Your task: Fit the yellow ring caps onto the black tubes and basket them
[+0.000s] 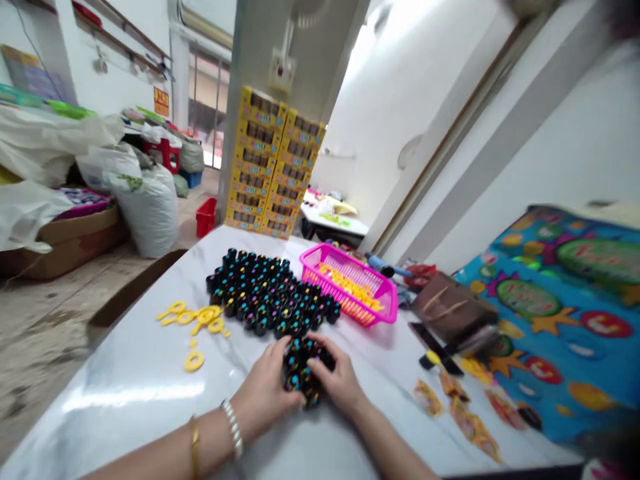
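Note:
A cluster of small black cylinders with coloured dots (296,381) stands on the white table between my two hands. My left hand (265,383) curves round its left side, fingers and thumb against the pieces. From the right, my right hand (343,381) wraps round the same cluster, its thumb lying over the top. Just beyond is a large group of similar black cylinders (265,290), packed side by side. Yellow plastic pieces with rings (194,361) lie left of my hands. Slight blur hides the finer details of the cylinders.
A pink basket (390,307) holding small yellow pieces stands behind the right side of the group. Yellow boxes (260,160) are stacked at the table's far end. Wrapped packets (470,427), a brown box (445,303) and blue printed sheeting (565,347) lie to the right.

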Motion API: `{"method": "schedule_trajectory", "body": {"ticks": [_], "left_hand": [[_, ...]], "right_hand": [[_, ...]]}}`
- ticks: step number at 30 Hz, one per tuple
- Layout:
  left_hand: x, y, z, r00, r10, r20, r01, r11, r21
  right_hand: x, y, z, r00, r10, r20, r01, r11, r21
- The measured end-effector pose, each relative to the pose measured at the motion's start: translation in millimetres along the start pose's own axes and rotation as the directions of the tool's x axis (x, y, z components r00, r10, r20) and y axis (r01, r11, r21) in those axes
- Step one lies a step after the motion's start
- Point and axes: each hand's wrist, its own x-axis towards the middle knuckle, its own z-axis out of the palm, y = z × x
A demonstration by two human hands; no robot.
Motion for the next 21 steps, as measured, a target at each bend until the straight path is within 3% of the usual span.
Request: {"method": "schedule_trajectory", "body": {"ticks": [7, 12, 21], "left_hand": [[14.6, -18.0, 15.8, 1.000, 0.018, 0.018, -0.017, 0.999, -0.040], [17.0, -17.9, 14.2, 1.000, -0.008, 0.019, 0.009, 1.000, -0.025], [19.6, -12.2, 8.0, 0.997, -0.002, 0.073, 0.004, 1.000, -0.026]], "right_hand": [[1.5, 14.8, 5.5, 0.999, 0.020, -0.050, -0.019, 1.000, 0.012], [4.2, 20.0, 5.3, 0.999, -0.013, -0.043, 0.013, 1.000, 0.004], [3.7, 20.2, 8.5, 0.986, -0.002, -0.167, -0.005, 0.999, -0.042]]}}
